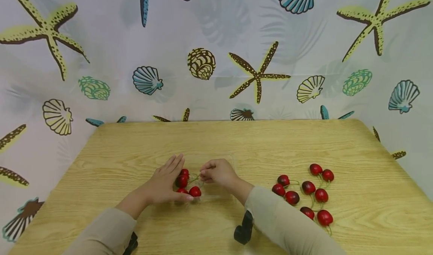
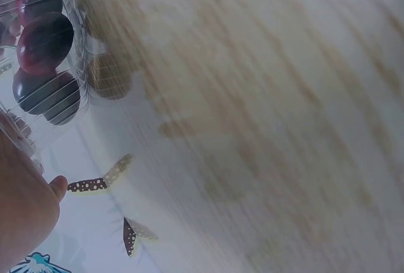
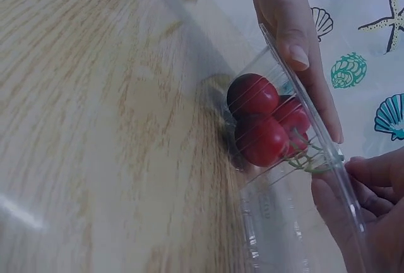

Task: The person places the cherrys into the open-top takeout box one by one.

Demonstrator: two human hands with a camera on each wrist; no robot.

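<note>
Cherries [image 1: 185, 182], glossy red, green-stemmed, inside clear ribbed container [image 3: 303, 178].

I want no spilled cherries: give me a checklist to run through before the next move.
1. Clear container steadied by left hand: ok, straight fingers along its side.
2. Right hand has a cherry stem: ok, it pinches one at the container's edge.
3. Cherries in container stay inside: ok, about four.
4. Loose cherries lie within the table: ok, away from its edges.
5. Container flat on table: cannot tell.
</note>
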